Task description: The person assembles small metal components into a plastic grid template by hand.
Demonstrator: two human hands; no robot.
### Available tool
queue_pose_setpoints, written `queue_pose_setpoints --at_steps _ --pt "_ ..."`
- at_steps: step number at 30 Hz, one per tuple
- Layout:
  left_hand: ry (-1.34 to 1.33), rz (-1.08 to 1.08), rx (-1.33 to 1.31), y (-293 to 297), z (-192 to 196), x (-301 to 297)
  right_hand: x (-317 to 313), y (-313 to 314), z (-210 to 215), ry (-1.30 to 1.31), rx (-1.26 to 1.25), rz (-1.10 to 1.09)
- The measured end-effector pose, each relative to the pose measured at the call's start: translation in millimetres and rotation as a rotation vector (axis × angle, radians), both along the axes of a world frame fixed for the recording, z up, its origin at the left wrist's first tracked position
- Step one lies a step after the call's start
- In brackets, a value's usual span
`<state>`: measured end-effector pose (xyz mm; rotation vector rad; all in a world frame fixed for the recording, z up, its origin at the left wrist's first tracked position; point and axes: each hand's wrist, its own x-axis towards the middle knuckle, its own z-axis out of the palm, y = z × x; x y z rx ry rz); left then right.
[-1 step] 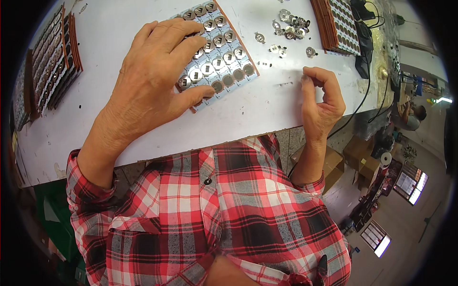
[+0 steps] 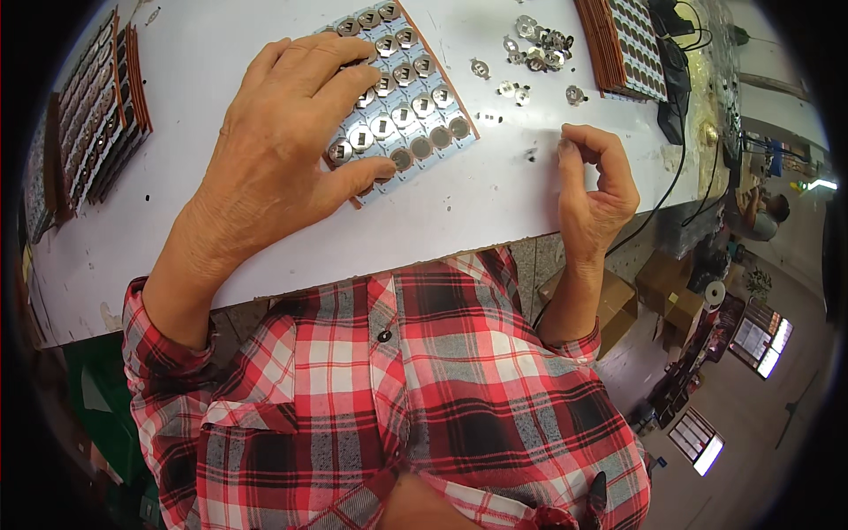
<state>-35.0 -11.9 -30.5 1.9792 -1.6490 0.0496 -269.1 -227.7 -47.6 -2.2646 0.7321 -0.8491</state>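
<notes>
A pale blue panel of circuit boards (image 2: 412, 132) lies on the white table, with rows of round silver battery clips (image 2: 403, 115) on it. Several bare round pads (image 2: 440, 137) show in its nearest row. My left hand (image 2: 287, 132) rests over the panel's left side, fingers spread and thumb on the near row; part of the panel is hidden beneath it. To the right, above the table's front edge, my right hand (image 2: 596, 181) has thumb and index finger pinched together. Whatever may be between those fingertips is too small to make out. A small dark speck (image 2: 531, 155) shows just left of them.
Loose silver clips (image 2: 539, 49) are heaped beyond my right hand, with a few scattered around. Stacked panels stand at the far right (image 2: 632, 49) and left (image 2: 106, 115). Black cables (image 2: 676, 97) run along the table's right side. Cardboard boxes (image 2: 667, 291) and a distant person (image 2: 760, 212) are farther right.
The dark speck beside my right hand was a faint streak before and is now more compact. The panel has shifted very slightly left. Both hands are almost unmoved.
</notes>
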Motion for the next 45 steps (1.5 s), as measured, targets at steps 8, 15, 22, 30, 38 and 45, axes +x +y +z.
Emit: queue_pose_setpoints --at_steps 8,15,22,30,38,45 --pt "-0.022 -0.019 0.004 0 -4 5 -13 9 6 0.072 0.100 -0.032" --pt "0.086 -0.048 -0.005 3 -5 19 -10 17 16 0.116 -0.024 0.191" --pt "0.564 -0.152 -0.347 1 9 46 -4 16 11 0.133 -0.187 0.192" --pt "0.284 -0.197 0.001 17 12 62 52 66 29 -0.029 0.515 0.367" --pt "0.175 -0.153 -0.012 12 2 51 69 82 13 0.126 0.409 0.519" --pt "0.113 -0.182 -0.047 13 2 46 68 97 14 0.118 0.423 0.491"
